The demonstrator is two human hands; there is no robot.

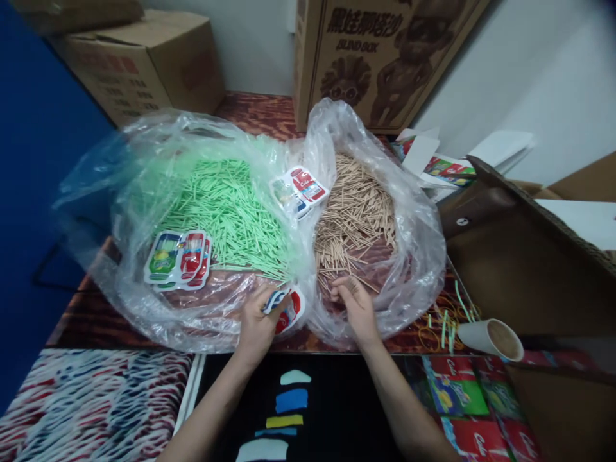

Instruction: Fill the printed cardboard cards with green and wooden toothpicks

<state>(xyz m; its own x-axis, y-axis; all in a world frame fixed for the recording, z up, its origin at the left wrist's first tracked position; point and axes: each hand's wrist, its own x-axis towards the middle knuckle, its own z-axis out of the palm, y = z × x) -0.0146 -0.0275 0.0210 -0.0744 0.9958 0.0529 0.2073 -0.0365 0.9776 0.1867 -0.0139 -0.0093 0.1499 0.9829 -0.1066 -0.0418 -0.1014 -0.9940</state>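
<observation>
Where hands (255,324) (359,311) grip — packet (293,310) left, sticks (353,284) right

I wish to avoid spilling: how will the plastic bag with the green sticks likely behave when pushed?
The bag is probably floppy, as it looks thin and crumpled. The green sticks may slide and scatter, since they lie loose.

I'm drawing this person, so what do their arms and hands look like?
The left hand and right hand are bare: no gloves that I can see. The left forearm and right forearm are slim, with no sleeves, watch or bracelet showing. Between them is what looks like black clothing with pale, blue and yellow shapes.
</observation>
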